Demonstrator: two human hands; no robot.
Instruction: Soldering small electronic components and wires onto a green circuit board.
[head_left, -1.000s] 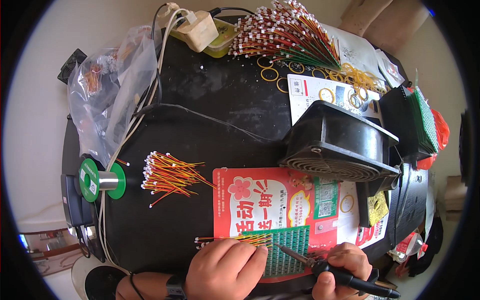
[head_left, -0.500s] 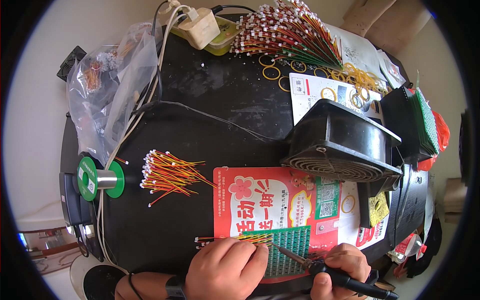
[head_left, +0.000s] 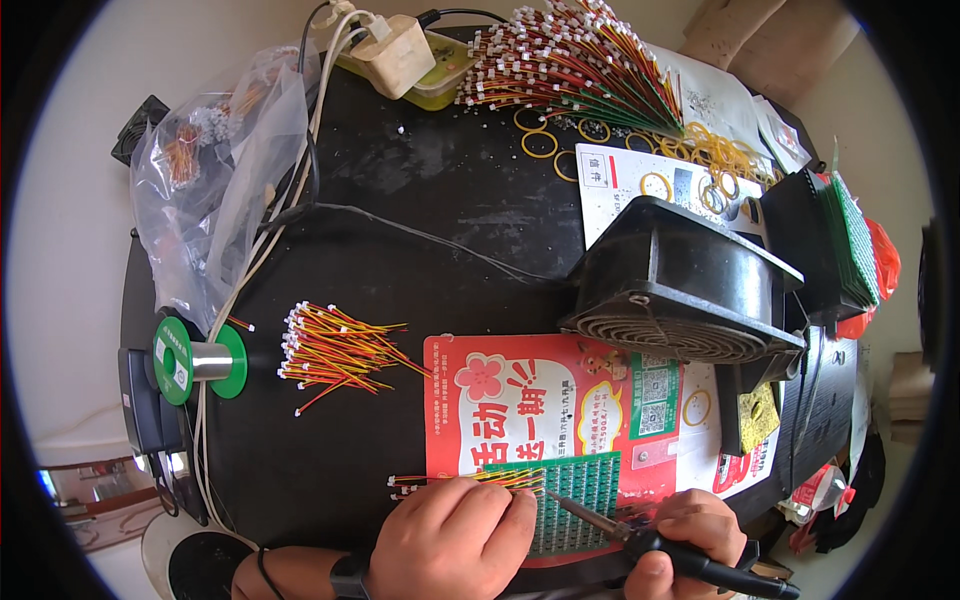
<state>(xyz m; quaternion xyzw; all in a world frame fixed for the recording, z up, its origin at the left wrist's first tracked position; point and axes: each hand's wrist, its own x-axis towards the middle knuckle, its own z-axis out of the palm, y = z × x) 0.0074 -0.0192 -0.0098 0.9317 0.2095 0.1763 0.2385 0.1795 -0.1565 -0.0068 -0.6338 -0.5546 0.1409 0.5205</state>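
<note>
My right hand [head_left: 690, 545] grips a soldering iron [head_left: 592, 516] with a black handle. The iron's tip points left, at the ends of short red and yellow wires [head_left: 512, 478] along the upper left of a green circuit board [head_left: 590, 490]. My left hand [head_left: 455, 540] is closed over these wires, its fingertips at the board's left side; white connectors stick out to its left. Whether the tip touches a joint is too small to tell. Under the board lies a red printed sheet [head_left: 445, 400].
A pile of wires with white connectors [head_left: 340, 350] lies left of the sheet. Beyond are a solder spool [head_left: 210, 360], a clear bag [head_left: 210, 210], a black fan [head_left: 680, 280], a yellow sponge [head_left: 758, 418], rubber bands [head_left: 715, 155] and a large wire bundle [head_left: 590, 70]. Cables cross the table.
The soldering iron's tip has shifted slightly right and down, away from the wire ends. My left hand has stayed almost still on the wires.
</note>
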